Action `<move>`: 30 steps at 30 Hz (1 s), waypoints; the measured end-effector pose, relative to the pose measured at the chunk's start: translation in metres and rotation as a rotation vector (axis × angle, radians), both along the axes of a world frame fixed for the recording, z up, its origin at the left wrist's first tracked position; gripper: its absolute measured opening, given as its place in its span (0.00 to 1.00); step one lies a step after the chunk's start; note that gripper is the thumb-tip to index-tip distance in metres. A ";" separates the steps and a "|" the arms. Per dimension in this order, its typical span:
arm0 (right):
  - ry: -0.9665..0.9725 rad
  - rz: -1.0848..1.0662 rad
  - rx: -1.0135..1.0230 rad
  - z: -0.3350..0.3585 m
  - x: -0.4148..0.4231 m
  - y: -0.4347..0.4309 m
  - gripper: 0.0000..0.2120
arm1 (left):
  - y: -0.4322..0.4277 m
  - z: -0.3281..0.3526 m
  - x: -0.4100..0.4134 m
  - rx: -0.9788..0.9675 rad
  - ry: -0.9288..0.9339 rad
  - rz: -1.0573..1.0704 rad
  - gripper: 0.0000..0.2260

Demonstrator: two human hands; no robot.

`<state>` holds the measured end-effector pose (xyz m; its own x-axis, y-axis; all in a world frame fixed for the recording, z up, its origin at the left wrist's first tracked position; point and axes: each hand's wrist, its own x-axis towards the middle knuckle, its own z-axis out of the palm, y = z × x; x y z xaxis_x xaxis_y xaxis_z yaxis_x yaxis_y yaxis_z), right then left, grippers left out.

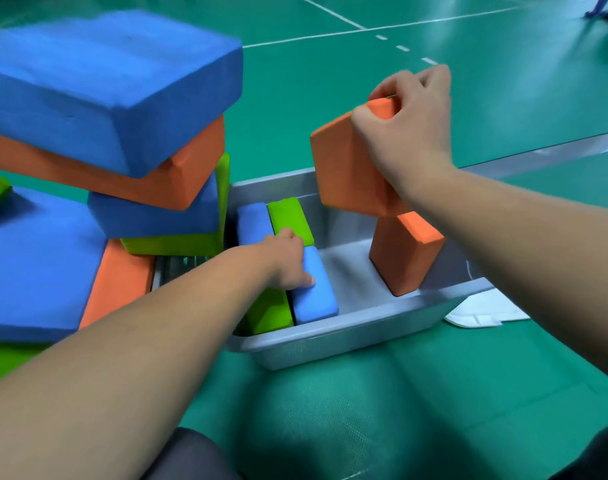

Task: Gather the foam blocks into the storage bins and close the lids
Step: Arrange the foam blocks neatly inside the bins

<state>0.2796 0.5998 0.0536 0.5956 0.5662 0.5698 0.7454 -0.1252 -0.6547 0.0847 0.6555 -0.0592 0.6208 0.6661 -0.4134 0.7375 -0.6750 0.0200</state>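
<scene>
My right fingers (416, 83) clamp an orange foam block (344, 168) over the half-filled grey plastic bin (347, 337), while I cannot tell how my left fingers (307, 280) lie and a pile of foam blocks (105, 74) waits outside.

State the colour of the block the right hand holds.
The block in the right hand is orange: head view.

Bin floor (347, 282) bare between blue block (314, 296) and upright orange block (404, 252).
</scene>
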 end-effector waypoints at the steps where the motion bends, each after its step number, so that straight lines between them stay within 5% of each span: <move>1: -0.029 0.005 -0.059 0.002 -0.001 0.001 0.18 | -0.001 0.000 0.001 0.003 0.022 -0.005 0.33; 8: -0.222 0.195 -0.685 -0.022 -0.011 -0.007 0.17 | -0.007 0.001 0.006 0.013 0.076 0.015 0.32; 19: -0.379 0.469 -1.204 -0.090 -0.035 0.000 0.28 | -0.002 -0.005 0.001 0.017 0.064 -0.011 0.34; 30: -0.280 0.523 -1.228 -0.129 -0.039 0.009 0.21 | 0.007 -0.006 -0.011 -0.022 0.040 -0.033 0.39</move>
